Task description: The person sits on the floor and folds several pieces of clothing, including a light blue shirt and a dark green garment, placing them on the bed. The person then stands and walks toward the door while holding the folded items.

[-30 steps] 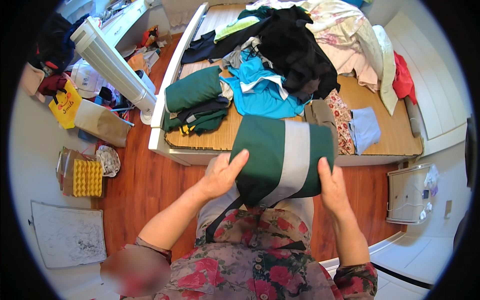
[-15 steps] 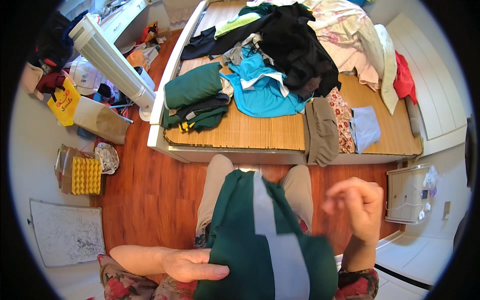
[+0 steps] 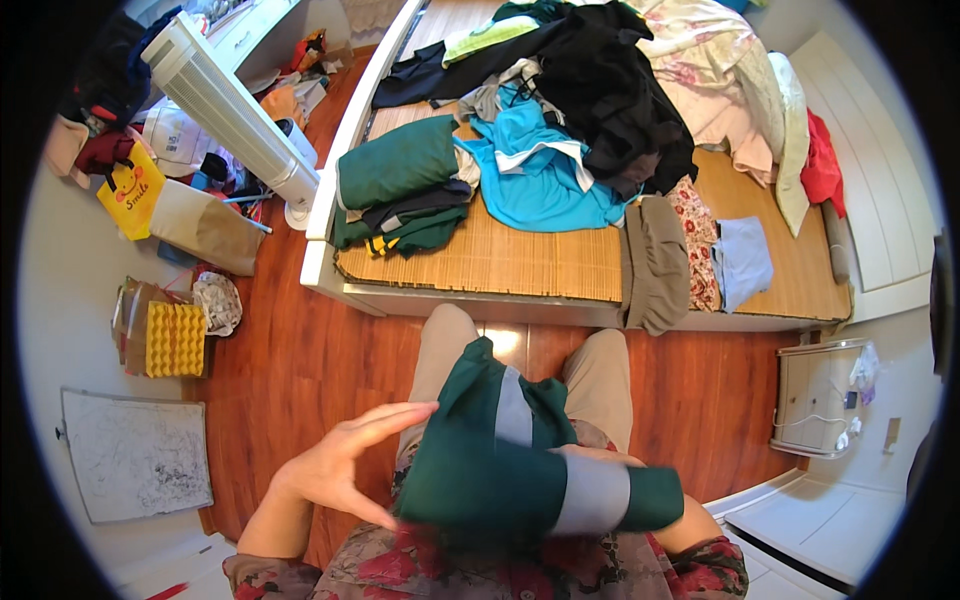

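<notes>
A dark green garment with a grey band (image 3: pixel 480 490) lies across my lap, its near part turned over into a thick fold. My left hand (image 3: pixel 345 462) is beside its left edge, thumb and fingers spread wide, with the fingertips close to the cloth. My right hand (image 3: pixel 603 456) grips the folded part from the right; the cloth hides much of it, and only some fingers and the wrist show. On the bed ahead, a green folded garment (image 3: pixel 395 165) tops a small stack of dark clothes (image 3: pixel 415 230).
The bed (image 3: pixel 540 270) holds a blue shirt (image 3: pixel 540 190), a black clothing heap (image 3: pixel 610 90), a brown folded garment (image 3: pixel 655 265), a floral cloth (image 3: pixel 695 240) and a light blue folded cloth (image 3: pixel 742 262). A tower fan (image 3: pixel 235 115), bags and a whiteboard (image 3: pixel 137 455) stand left.
My left hand has let go of the green garment and spread its fingers. My right hand has come down onto the cloth, and the garment's near part is now folded over.
</notes>
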`<state>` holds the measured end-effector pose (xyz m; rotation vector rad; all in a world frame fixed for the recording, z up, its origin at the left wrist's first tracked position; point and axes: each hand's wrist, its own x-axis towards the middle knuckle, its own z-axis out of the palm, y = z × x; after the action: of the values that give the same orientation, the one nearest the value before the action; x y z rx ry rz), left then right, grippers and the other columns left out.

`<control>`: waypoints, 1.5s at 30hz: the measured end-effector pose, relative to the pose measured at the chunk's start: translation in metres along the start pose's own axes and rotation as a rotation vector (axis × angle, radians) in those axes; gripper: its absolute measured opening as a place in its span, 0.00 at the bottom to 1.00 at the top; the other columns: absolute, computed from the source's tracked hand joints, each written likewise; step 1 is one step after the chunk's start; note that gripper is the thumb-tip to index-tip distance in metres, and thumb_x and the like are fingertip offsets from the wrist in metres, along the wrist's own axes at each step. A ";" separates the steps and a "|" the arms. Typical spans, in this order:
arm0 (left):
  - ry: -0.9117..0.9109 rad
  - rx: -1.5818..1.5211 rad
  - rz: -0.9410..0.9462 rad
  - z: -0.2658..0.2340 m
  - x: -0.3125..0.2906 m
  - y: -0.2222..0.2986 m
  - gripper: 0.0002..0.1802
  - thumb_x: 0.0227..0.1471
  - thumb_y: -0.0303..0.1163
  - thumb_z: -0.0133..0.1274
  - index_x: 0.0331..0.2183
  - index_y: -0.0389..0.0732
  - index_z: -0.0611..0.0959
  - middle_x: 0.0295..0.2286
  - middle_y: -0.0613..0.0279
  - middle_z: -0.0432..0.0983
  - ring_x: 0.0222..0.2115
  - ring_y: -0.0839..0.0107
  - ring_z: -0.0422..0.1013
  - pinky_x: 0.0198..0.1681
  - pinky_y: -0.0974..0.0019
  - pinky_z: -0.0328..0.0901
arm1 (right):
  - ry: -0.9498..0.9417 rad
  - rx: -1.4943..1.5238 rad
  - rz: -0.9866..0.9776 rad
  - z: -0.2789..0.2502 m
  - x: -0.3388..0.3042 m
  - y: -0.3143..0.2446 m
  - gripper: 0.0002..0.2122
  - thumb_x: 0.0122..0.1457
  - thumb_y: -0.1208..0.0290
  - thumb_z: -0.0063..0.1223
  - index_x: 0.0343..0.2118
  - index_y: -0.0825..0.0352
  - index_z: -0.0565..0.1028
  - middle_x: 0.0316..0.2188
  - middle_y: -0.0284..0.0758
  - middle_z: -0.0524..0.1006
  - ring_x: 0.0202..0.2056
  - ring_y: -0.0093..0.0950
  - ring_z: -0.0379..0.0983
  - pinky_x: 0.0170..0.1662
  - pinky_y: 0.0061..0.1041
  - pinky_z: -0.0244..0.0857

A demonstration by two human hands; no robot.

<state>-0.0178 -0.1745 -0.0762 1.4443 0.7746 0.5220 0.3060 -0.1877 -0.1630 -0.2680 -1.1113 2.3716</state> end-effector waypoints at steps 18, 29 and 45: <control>0.417 -0.274 -0.306 0.067 0.030 -0.056 0.23 0.65 0.41 0.39 0.34 0.31 0.80 0.28 0.66 0.78 0.31 0.78 0.70 0.37 0.71 0.66 | 1.060 0.366 0.230 -0.005 -0.020 0.023 0.29 0.66 0.48 0.32 0.58 0.70 0.64 0.57 0.43 0.66 0.58 0.37 0.64 0.58 0.39 0.60; 0.577 -0.200 -0.238 0.071 0.029 -0.059 0.27 0.66 0.44 0.35 0.38 0.30 0.80 0.30 0.62 0.79 0.33 0.76 0.71 0.39 0.71 0.66 | 1.041 -0.172 0.123 0.000 -0.037 0.011 0.31 0.66 0.46 0.35 0.60 0.69 0.61 0.56 0.38 0.68 0.54 0.29 0.67 0.58 0.31 0.61; 0.615 -0.449 -0.265 0.027 0.075 -0.083 0.26 0.66 0.44 0.37 0.30 0.33 0.79 0.24 0.72 0.72 0.27 0.81 0.63 0.32 0.70 0.61 | 1.145 -0.351 0.145 -0.046 0.010 -0.043 0.18 0.67 0.61 0.42 0.42 0.74 0.74 0.36 0.36 0.78 0.34 0.23 0.74 0.40 0.22 0.67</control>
<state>0.0406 -0.1449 -0.1706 0.7449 1.2210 0.8850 0.3303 -0.1291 -0.1600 -1.6047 -0.8754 1.5914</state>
